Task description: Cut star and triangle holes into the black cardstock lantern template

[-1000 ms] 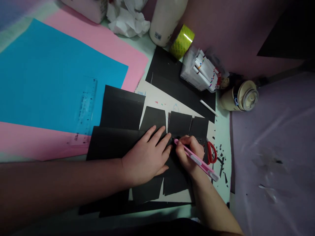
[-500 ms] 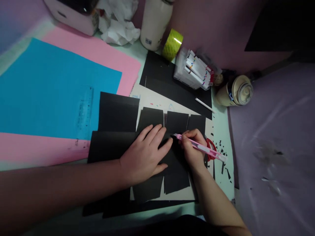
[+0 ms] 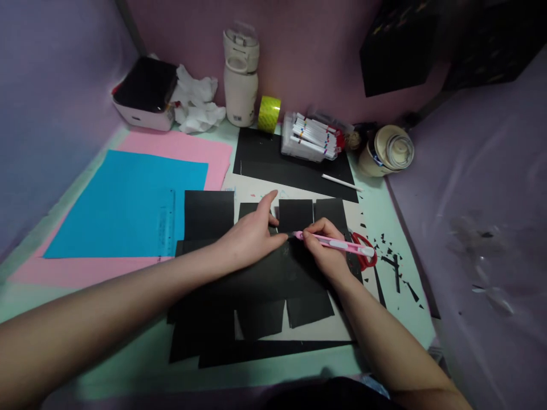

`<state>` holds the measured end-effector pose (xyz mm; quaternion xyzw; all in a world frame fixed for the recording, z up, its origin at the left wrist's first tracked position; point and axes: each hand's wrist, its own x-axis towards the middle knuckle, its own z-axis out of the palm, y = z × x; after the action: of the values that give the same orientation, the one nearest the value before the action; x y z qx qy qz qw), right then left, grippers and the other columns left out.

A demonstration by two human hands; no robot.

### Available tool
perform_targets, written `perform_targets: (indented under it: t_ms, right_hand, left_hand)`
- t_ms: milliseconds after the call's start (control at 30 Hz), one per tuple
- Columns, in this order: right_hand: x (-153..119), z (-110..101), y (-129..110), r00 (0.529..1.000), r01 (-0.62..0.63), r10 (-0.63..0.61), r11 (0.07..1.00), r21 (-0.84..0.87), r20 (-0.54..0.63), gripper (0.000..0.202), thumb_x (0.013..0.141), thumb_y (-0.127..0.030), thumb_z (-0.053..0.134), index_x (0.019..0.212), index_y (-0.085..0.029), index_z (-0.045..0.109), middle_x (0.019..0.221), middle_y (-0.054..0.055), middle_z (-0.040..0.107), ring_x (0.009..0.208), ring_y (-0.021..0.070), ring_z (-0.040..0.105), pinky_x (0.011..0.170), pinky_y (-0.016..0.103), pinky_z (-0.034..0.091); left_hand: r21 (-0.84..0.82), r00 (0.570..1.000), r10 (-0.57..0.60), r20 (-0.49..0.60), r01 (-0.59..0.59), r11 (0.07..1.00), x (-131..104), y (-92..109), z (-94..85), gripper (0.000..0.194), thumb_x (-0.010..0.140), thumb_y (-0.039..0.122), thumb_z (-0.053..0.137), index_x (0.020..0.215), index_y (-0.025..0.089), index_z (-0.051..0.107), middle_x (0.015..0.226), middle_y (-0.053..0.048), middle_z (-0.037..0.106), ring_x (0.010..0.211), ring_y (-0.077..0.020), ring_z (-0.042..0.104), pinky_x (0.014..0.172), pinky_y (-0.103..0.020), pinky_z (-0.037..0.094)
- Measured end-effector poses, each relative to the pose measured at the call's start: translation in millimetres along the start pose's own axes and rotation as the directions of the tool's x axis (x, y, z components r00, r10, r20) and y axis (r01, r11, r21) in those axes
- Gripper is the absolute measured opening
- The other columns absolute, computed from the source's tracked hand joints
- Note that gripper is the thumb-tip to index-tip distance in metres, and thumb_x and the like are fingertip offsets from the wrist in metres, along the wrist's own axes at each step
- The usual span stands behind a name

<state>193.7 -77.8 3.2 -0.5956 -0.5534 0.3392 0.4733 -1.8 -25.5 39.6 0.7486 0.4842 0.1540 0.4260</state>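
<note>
A black sheet of card [image 3: 256,279], cut into several flaps along its far and near edges, lies in front of me. My left hand [image 3: 250,233] rests on it, fingers apart, its lower fingertip close to the blade. In my right hand [image 3: 327,253] is a pink utility knife [image 3: 339,244], its tip pointing left at the card near the base of the far flaps. Whether the blade is in the card I cannot tell. Red-handled scissors [image 3: 370,253] lie just right of that hand, partly hidden. Under the card is a pale board [image 3: 316,333].
Blue paper [image 3: 119,205] on pink paper [image 3: 205,148] lies left, with a clear ruler [image 3: 168,222]. Behind stand a white bottle [image 3: 240,91], yellow tape roll [image 3: 269,114], marker box [image 3: 307,136] and cup [image 3: 380,154]. Black scraps [image 3: 396,270] lie right.
My left hand has turned from lying flat to fingers raised and spread, one pointing away from me. The knife stays near the same spot. The view has tilted up, showing more wall.
</note>
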Motion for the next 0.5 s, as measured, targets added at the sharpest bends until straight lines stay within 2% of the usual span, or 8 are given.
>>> perform_targets:
  t_ms: [67,100,167,200,267,333,400,500]
  right_hand:
    - [-1,-1,-1,1.000,0.004,-0.004,1.000,0.016,-0.014,0.016,0.080,-0.030,0.069,0.071,-0.020,0.060,0.066,-0.004,0.060,0.060,0.0116,0.054,0.056,0.022,0.042]
    - [-1,-3,-3,1.000,0.005,-0.004,1.000,0.022,-0.017,0.017,0.080,-0.031,0.070,0.072,-0.020,0.061,0.067,-0.003,0.061,0.061,0.0117,0.055,0.056,0.022,0.043]
    - [-2,-9,-7,1.000,0.009,-0.009,0.999,0.032,0.003,0.016,0.079,-0.033,0.073,0.075,-0.020,0.064,0.072,-0.002,0.065,0.064,0.0124,0.059,0.058,0.023,0.045]
    - [-2,-14,-9,0.999,0.016,-0.018,0.999,0.034,0.037,0.015,0.079,-0.033,0.074,0.078,-0.020,0.066,0.076,-0.001,0.067,0.067,0.0131,0.061,0.060,0.024,0.047]
    - [-2,-25,-16,0.985,0.051,-0.058,0.998,0.045,0.160,0.013,0.081,-0.032,0.074,0.089,-0.022,0.071,0.086,0.002,0.071,0.076,0.0150,0.065,0.066,0.026,0.051]
    - [0,-37,-22,0.933,0.115,-0.116,0.993,0.024,0.341,0.014,0.084,-0.029,0.072,0.097,-0.023,0.073,0.093,0.004,0.072,0.085,0.0169,0.067,0.075,0.030,0.053]
    - [2,-45,-24,0.883,0.170,-0.163,0.985,0.022,0.441,0.016,0.085,-0.026,0.070,0.101,-0.023,0.074,0.096,0.006,0.073,0.088,0.0181,0.068,0.078,0.032,0.054]
    - [5,-48,-19,0.878,0.264,-0.259,0.963,0.043,0.402,0.014,0.087,-0.023,0.065,0.098,-0.022,0.074,0.091,0.006,0.073,0.082,0.0176,0.068,0.073,0.032,0.055]
  left_hand:
    - [-0.024,0.999,-0.031,0.042,0.032,0.999,13,0,-2.1,0.083,0.080,0.032,0.064,0.150,0.012,0.025,0.090,-0.003,0.074,0.074,-0.0175,0.068,0.069,-0.028,0.049]
    - [-0.012,0.998,-0.037,0.044,0.038,0.999,18,0,-1.9,0.070,0.080,0.032,0.064,0.142,0.012,0.038,0.082,-0.002,0.073,0.069,-0.0170,0.066,0.065,-0.027,0.048]
    - [0.027,0.999,-0.024,0.044,0.023,0.999,26,-1,0.4,0.033,0.079,0.032,0.064,0.109,0.016,0.062,0.076,-0.001,0.071,0.067,-0.0172,0.064,0.063,-0.027,0.044]
    - [0.047,0.999,-0.012,0.040,0.010,0.999,27,-1,1.9,0.018,0.080,0.032,0.063,0.091,0.018,0.064,0.074,-0.001,0.070,0.068,-0.0176,0.064,0.062,-0.027,0.042]
    - [0.074,0.999,0.015,0.043,-0.018,0.997,28,-1,4.8,0.017,0.082,0.032,0.061,0.071,0.020,0.059,0.067,0.000,0.066,0.069,-0.0184,0.063,0.063,-0.028,0.040]
    - [0.077,0.998,0.033,0.059,-0.037,0.996,26,0,6.6,0.019,0.087,0.033,0.056,0.072,0.021,0.057,0.058,0.002,0.061,0.065,-0.0181,0.063,0.064,-0.028,0.041]
    - [0.076,0.997,0.040,0.072,-0.046,0.996,23,2,7.4,0.018,0.092,0.033,0.049,0.080,0.022,0.057,0.050,0.005,0.056,0.058,-0.0174,0.061,0.062,-0.028,0.041]
    - [0.101,0.997,0.047,0.066,-0.054,0.993,21,3,8.2,0.015,0.095,0.031,0.046,0.087,0.022,0.054,0.054,0.005,0.057,0.056,-0.0175,0.060,0.061,-0.029,0.040]
